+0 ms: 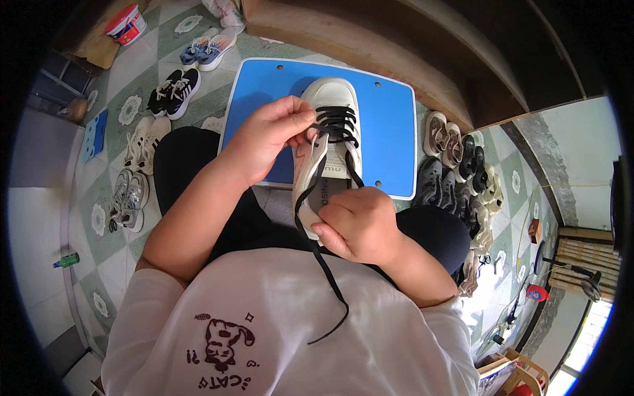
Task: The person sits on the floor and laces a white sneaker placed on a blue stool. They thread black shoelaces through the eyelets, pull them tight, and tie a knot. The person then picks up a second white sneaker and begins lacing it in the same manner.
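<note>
A white sneaker (331,91) rests toe away from me, its toe over a blue-topped stool (265,94) and its heel towards my lap. A black shoelace (337,119) crosses its upper eyelets. My left hand (277,131) pinches the lace between thumb and fingertips at the left eyelet row. My right hand (359,225) is curled at the heel, and the right-hand strand runs into it; the fingertips are hidden. The other loose strand passes over the shoe's left collar and hangs down across my white shirt. Printed writing shows on the tongue and insole.
Pairs of shoes stand on the tiled floor at left, including black sneakers (176,94) and silver ones (130,198). More shoes (436,183) line up at right. A wooden shelf (396,54) rises beyond the stool. A red-lidded bucket (126,24) and a green bottle (67,260) are farther off.
</note>
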`<action>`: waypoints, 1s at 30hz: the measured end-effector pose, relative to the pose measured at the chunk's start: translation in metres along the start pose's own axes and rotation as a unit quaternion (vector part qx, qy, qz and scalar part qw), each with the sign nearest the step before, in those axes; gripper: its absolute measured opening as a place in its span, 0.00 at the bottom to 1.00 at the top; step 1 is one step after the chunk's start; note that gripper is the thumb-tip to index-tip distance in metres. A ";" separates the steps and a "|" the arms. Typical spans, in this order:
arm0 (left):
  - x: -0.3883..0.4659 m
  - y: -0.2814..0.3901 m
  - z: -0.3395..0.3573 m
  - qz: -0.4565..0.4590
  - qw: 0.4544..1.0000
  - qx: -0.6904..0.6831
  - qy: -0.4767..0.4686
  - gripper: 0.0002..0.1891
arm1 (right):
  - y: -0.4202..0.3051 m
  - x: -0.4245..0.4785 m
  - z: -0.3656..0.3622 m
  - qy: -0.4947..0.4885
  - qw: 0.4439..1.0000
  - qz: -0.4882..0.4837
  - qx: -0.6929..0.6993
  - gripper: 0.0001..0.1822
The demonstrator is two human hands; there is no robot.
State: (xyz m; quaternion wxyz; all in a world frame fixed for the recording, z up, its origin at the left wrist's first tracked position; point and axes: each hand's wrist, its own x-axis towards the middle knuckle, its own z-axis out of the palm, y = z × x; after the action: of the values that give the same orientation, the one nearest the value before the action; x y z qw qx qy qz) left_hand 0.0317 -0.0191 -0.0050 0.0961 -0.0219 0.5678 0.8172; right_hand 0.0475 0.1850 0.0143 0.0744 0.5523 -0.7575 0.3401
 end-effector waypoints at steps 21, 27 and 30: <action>-0.003 0.002 0.017 0.080 0.994 0.054 0.052 0.06 | 0.001 -0.002 0.007 0.022 1.000 -0.005 -0.014 0.10; -0.011 0.001 0.014 0.074 0.985 0.140 0.066 0.07 | 0.000 -0.002 0.009 0.031 0.999 0.002 -0.009 0.12; -0.013 -0.003 0.012 0.018 0.991 0.134 0.006 0.06 | 0.002 -0.002 0.009 0.034 0.999 -0.002 -0.003 0.11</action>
State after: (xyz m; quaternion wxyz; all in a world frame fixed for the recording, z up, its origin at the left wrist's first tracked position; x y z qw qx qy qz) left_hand 0.0460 -0.0090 -0.0019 0.0796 -0.0035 0.6729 0.7355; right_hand 0.0491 0.1815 0.0053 0.1022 0.5417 -0.7545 0.3562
